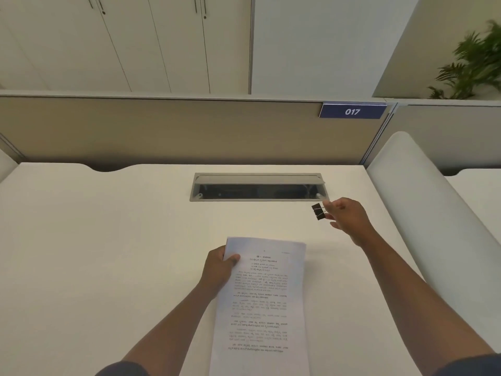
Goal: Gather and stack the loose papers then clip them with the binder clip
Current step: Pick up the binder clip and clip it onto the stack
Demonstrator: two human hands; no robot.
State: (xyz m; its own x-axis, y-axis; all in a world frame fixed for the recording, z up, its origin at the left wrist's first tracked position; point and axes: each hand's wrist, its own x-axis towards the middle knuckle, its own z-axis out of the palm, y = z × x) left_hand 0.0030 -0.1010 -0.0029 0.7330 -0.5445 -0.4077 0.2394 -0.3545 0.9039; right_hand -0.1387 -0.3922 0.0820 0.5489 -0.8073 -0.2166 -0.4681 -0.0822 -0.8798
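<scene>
A stack of printed white papers (261,302) is held above the white desk, near its front middle. My left hand (218,267) grips the stack at its upper left edge, thumb on top of the page. Farther back and to the right, my right hand (348,215) pinches the wire handles of a black binder clip (317,211) between fingertips. The clip hangs just above the desk, apart from the papers.
An open grey cable tray (257,187) is sunk into the white desk (108,240) behind the papers. A beige partition with a blue "017" sign (352,111) closes the back. A white rounded divider (433,213) borders the right side.
</scene>
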